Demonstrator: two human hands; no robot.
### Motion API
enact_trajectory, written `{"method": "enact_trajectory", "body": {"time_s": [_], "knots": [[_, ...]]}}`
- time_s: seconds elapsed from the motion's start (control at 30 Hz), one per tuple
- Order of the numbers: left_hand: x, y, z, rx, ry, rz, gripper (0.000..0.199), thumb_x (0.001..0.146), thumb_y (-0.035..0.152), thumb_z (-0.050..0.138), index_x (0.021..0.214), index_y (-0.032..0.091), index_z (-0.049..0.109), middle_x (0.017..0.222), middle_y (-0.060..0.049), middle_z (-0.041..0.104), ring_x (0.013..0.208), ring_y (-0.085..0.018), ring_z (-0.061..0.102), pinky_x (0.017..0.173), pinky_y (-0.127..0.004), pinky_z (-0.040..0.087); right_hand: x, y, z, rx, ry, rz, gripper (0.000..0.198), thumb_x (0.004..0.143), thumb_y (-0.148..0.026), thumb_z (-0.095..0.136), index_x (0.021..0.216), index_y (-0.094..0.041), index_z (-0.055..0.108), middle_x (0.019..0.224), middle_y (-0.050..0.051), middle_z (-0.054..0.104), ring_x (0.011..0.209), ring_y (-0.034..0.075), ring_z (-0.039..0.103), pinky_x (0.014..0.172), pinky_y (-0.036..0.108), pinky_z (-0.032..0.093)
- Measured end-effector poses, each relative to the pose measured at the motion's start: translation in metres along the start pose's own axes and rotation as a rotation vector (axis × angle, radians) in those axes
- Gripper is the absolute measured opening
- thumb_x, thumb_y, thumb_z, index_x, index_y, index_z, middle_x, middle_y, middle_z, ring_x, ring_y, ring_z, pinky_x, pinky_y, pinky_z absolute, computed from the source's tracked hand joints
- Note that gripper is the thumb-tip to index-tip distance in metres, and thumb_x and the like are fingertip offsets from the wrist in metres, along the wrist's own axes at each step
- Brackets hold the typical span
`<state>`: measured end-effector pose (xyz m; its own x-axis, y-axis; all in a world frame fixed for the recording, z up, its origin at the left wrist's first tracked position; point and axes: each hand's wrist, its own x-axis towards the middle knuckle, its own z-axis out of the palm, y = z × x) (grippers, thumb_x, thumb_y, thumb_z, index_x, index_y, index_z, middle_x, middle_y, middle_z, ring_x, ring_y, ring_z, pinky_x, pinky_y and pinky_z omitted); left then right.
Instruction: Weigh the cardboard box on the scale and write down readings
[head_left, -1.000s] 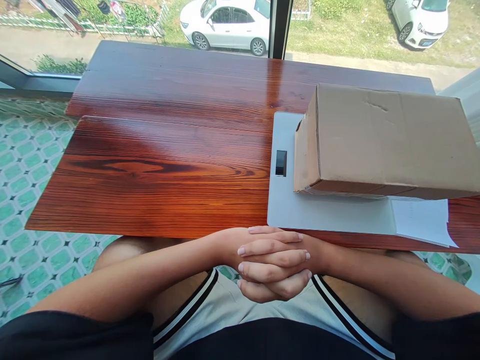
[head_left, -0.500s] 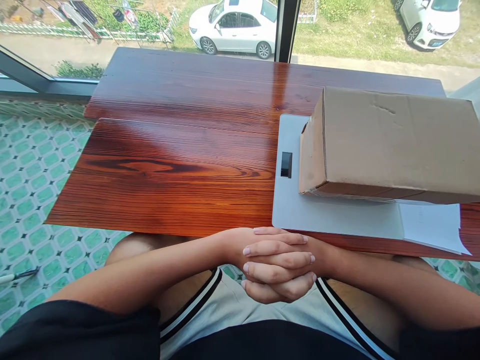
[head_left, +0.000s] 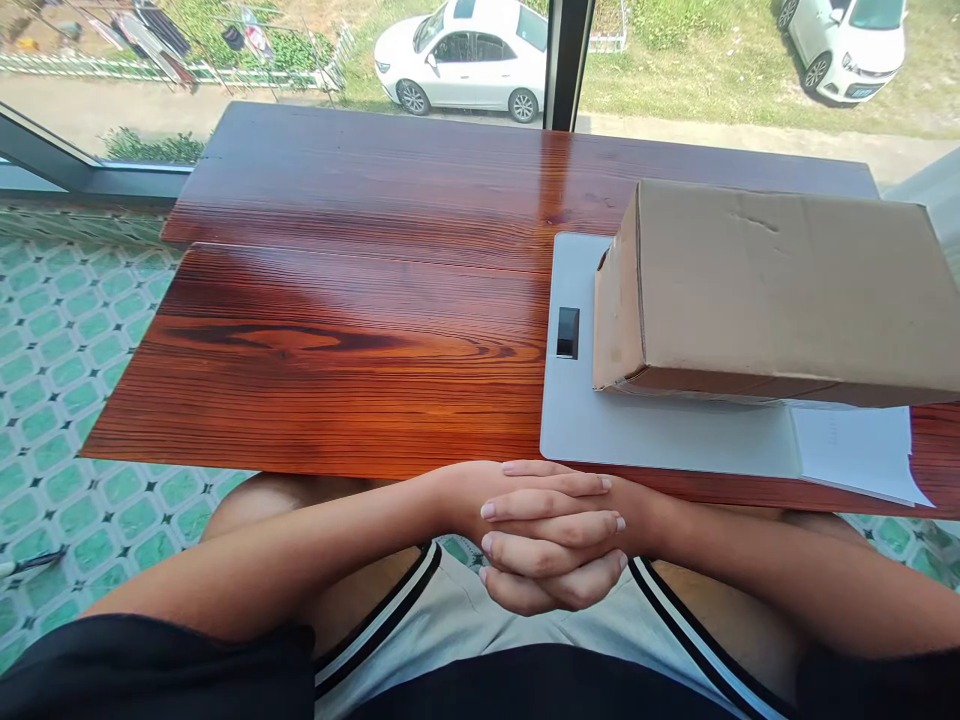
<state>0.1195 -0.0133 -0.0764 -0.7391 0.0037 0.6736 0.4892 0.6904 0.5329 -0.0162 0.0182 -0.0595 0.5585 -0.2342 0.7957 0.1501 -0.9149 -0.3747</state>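
Note:
My left hand (head_left: pixel 476 495) and my right hand (head_left: pixel 626 502) are clasped together over my lap, their fingers interlaced and closed. No object shows between them. They rest by the near edge of a glossy red-brown wooden table (head_left: pixel 337 390). Just beyond them, on the right half of the table, lies a flat pale scale-like panel (head_left: pixel 675 440) with a small dark display (head_left: pixel 568 333). A closed brown cardboard box (head_left: pixel 780 290) sits on top of it, hiding much of the panel. White paper sheets (head_left: pixel 855 450) lie at the panel's right end, partly under the box.
Behind the table stands a window with a dark frame post (head_left: pixel 562 65); a white car (head_left: pixel 465 60) and another white car (head_left: pixel 847 45) are outside. Green patterned floor tiles (head_left: pixel 45 370) show at left, with a thin pen-like object (head_left: pixel 34 562) at the lower left.
The view has shifted slightly, so the table and box appear a little further left and lower. My hands stay clasped in the same place.

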Motion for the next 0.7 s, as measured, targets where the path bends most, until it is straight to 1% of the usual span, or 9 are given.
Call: {"method": "enact_trajectory", "body": {"time_s": [0.03,0.1,0.17,0.2,0.27,0.37,0.47,0.53,0.7], "knots": [[0.0,0.005,0.0,0.052,0.037,-0.04,0.056,0.083,0.012,0.075,0.134,0.032,0.064,0.119,-0.008,0.068,0.1,-0.026,0.075,0.057,-0.021,0.06,-0.001,0.001,0.0,-0.001,0.013,-0.012,0.04,0.081,-0.028,0.08,0.12,-0.03,0.073,0.107,0.013,0.069,0.101,0.034,0.075,0.085,0.046,0.065],[0.006,0.003,-0.002,0.05,-0.022,-0.004,0.037,0.082,0.015,0.076,0.116,0.029,0.072,0.104,-0.006,0.068,0.096,-0.027,0.075,0.055,-0.022,0.061,-0.002,0.002,0.001,-0.001,0.023,-0.023,0.04,0.081,-0.028,0.081,0.12,-0.029,0.074,0.107,0.013,0.07,0.101,0.033,0.075,0.085,0.046,0.065],[0.021,-0.019,-0.003,-0.038,-0.207,0.188,0.014,0.08,0.015,0.077,0.087,0.026,0.073,0.069,0.0,0.059,0.083,-0.025,0.075,0.057,-0.023,0.061,-0.002,0.004,0.002,-0.003,0.025,-0.019,0.039,0.081,-0.029,0.081,0.119,-0.029,0.074,0.107,0.013,0.07,0.101,0.033,0.075,0.085,0.046,0.065],[0.031,-0.035,-0.003,-0.06,-0.315,0.315,0.013,0.079,0.017,0.078,0.073,0.025,0.07,0.057,0.002,0.049,0.077,-0.024,0.074,0.059,-0.023,0.062,-0.002,0.004,0.002,-0.002,0.025,-0.027,0.039,0.081,-0.03,0.08,0.12,-0.029,0.074,0.107,0.013,0.07,0.1,0.033,0.075,0.085,0.046,0.065],[0.051,-0.068,-0.005,-0.095,-0.496,0.544,0.028,0.079,0.019,0.078,0.057,0.026,0.062,0.044,0.005,0.035,0.067,-0.022,0.071,0.063,-0.024,0.062,-0.003,0.005,0.002,-0.003,0.027,-0.039,0.038,0.082,-0.03,0.079,0.12,-0.028,0.074,0.107,0.013,0.07,0.1,0.033,0.075,0.085,0.045,0.065],[0.072,-0.104,-0.008,-0.11,-0.623,0.764,0.024,0.082,0.022,0.076,0.061,0.028,0.067,0.038,0.006,0.035,0.057,-0.019,0.066,0.067,-0.023,0.061,-0.002,0.005,0.003,0.0,0.035,-0.054,0.036,0.082,-0.03,0.079,0.117,-0.024,0.075,0.106,0.013,0.07,0.1,0.033,0.075,0.084,0.045,0.065],[0.076,-0.114,-0.012,-0.115,-0.678,0.854,0.009,0.085,0.023,0.074,0.079,0.029,0.077,0.041,0.006,0.046,0.051,-0.017,0.063,0.065,-0.022,0.06,-0.002,0.005,0.005,0.01,0.065,-0.063,0.032,0.083,-0.031,0.078,0.114,-0.023,0.076,0.105,0.013,0.07,0.099,0.033,0.075,0.082,0.046,0.066],[0.073,-0.111,-0.015,-0.096,-0.645,0.867,0.008,0.085,0.024,0.074,0.087,0.029,0.079,0.044,0.006,0.049,0.049,-0.017,0.063,0.064,-0.021,0.059,-0.001,0.005,0.005,0.015,0.079,-0.067,0.032,0.083,-0.031,0.078,0.114,-0.023,0.076,0.104,0.013,0.07,0.098,0.033,0.075,0.081,0.047,0.066],[0.064,-0.101,-0.018,-0.085,-0.542,0.786,0.011,0.08,0.02,0.078,0.088,0.028,0.081,0.039,0.006,0.046,0.048,-0.018,0.063,0.065,-0.022,0.06,0.0,0.002,0.0,-0.001,0.007,-0.041,0.037,0.08,-0.025,0.081,0.116,-0.024,0.075,0.107,0.016,0.07,0.103,0.036,0.073,0.088,0.049,0.064]]}}
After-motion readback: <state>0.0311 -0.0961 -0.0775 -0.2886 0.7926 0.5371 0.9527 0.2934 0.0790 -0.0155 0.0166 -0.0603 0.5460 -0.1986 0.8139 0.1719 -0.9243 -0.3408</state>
